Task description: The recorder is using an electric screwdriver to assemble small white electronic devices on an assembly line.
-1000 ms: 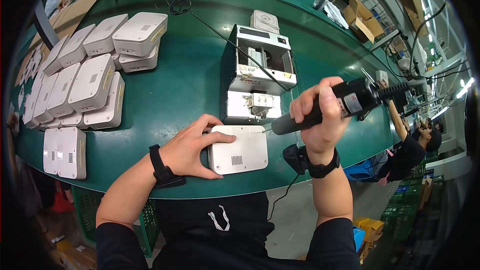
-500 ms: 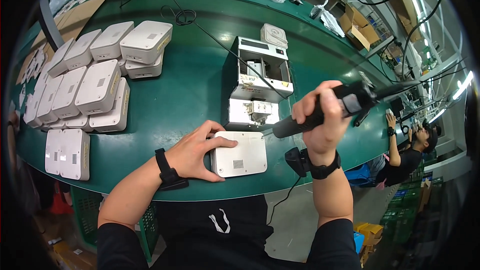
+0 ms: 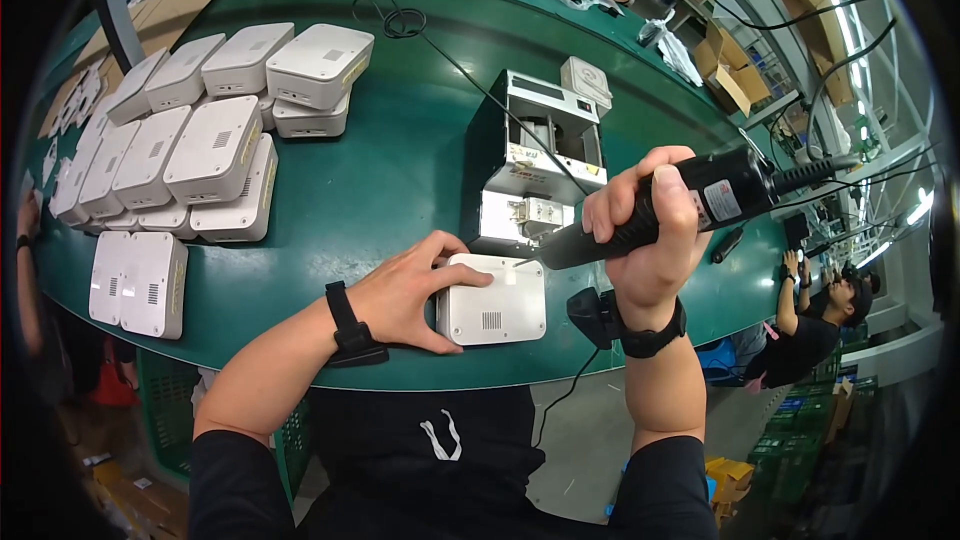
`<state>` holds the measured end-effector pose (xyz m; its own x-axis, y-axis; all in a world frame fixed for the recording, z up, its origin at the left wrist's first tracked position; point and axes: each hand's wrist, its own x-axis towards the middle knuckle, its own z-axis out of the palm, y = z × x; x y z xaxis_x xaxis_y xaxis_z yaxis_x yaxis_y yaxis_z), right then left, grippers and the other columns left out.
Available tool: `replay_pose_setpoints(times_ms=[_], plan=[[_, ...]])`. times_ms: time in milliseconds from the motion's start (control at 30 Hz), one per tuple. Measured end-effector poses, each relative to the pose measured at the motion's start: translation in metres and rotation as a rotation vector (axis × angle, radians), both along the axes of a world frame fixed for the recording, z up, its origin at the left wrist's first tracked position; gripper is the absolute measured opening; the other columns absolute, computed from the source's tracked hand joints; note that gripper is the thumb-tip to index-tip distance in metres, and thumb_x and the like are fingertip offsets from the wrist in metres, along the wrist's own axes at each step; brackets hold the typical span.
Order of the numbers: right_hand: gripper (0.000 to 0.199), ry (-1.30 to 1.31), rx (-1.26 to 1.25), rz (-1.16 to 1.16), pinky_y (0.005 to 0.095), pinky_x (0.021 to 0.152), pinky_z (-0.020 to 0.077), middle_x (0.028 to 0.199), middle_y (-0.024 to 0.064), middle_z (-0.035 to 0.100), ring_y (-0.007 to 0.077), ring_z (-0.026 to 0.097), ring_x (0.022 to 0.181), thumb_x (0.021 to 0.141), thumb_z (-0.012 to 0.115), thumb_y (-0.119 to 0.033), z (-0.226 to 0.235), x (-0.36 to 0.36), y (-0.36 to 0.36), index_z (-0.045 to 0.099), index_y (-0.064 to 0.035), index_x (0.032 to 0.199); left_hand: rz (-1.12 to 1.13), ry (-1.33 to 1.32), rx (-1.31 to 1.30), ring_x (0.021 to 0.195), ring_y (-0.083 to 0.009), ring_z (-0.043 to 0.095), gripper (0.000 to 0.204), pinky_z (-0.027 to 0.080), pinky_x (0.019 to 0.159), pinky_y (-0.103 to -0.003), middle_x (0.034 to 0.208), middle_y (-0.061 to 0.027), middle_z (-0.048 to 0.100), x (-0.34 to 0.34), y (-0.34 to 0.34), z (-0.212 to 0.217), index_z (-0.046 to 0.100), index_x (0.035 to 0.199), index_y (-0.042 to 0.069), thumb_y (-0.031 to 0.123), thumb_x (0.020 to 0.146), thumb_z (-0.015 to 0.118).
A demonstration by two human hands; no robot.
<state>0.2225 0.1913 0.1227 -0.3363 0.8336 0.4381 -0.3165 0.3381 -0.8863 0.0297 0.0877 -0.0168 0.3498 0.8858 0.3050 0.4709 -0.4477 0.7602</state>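
Observation:
On the green table in front of me lies a flat white plastic device case point(image 3: 515, 308), with a slotted vent and small corner holes on its upper face. My left hand point(image 3: 410, 292) grips its left side, one finger stretched over the top and the thumb at the near edge. In my right hand point(image 3: 650, 230) is a black corded electric screwdriver point(image 3: 735, 185), held in closed fingers and tilted. Its thin bit points down to the left at the case's far right corner; whether it touches cannot be made out. Just beyond stands a screw feeder point(image 3: 555, 168), black and silver.
White cases point(image 3: 210, 145) are stacked at the left, with two more standing near the edge point(image 3: 150, 285). A small white box point(image 3: 587, 83) sits behind the feeder. A black cable point(image 3: 455, 60) crosses the table. Other people work at the far side and right.
The whole view has shifted slightly, so the table's things appear farther right. The screwdriver, blurred before, now shows sharply, its bit still at the case's far right corner. My left hand keeps its grip.

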Motion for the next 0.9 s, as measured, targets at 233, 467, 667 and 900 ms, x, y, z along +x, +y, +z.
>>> replay_pose_setpoints(times_ms=[233, 467, 667, 900], plan=[[0.020, -0.028, 0.034, -0.023, 0.0348, 0.048, 0.0435, 0.060, 0.0079, 0.048, 0.0176, 0.047, 0.046, 0.094, 0.052, -0.024, -0.023, -0.010, 0.000, 0.048, -0.0037, 0.094, -0.005, -0.019, -0.013, 0.112, -0.0338, 0.054, 0.076, 0.049, 0.096, -0.041, 0.126, -0.0146, 0.044, 0.003, 0.000, -0.003, 0.060, 0.127, 0.017, 0.031, 0.059, 0.090], [0.021, -0.013, -0.019, 0.015, 0.0344, 0.049, 0.0436, 0.060, 0.0076, 0.048, 0.0175, 0.046, 0.046, 0.093, 0.052, -0.024, -0.028, -0.012, 0.007, 0.048, -0.0040, 0.091, -0.001, -0.020, -0.027, 0.113, -0.0338, 0.053, 0.075, 0.048, 0.097, -0.041, 0.126, -0.0143, 0.044, 0.001, 0.000, -0.003, 0.060, 0.127, 0.019, 0.031, 0.059, 0.090], [0.020, 0.006, 0.004, -0.038, 0.0344, 0.048, 0.0429, 0.061, 0.0072, 0.048, 0.0172, 0.045, 0.046, 0.093, 0.052, -0.024, -0.031, -0.006, 0.006, 0.048, -0.0044, 0.091, -0.003, -0.003, -0.007, 0.113, -0.0334, 0.054, 0.074, 0.049, 0.096, -0.041, 0.127, -0.0140, 0.044, 0.001, 0.001, -0.002, 0.059, 0.128, 0.020, 0.030, 0.061, 0.089], [0.019, 0.101, 0.037, -0.119, 0.0342, 0.051, 0.0436, 0.063, 0.0070, 0.049, 0.0168, 0.047, 0.048, 0.096, 0.050, -0.025, 0.000, 0.005, 0.009, 0.050, -0.0064, 0.092, -0.004, 0.010, -0.016, 0.117, -0.0341, 0.054, 0.077, 0.049, 0.098, -0.042, 0.133, -0.0151, 0.043, 0.002, -0.002, -0.005, 0.056, 0.132, 0.022, 0.029, 0.062, 0.088]])
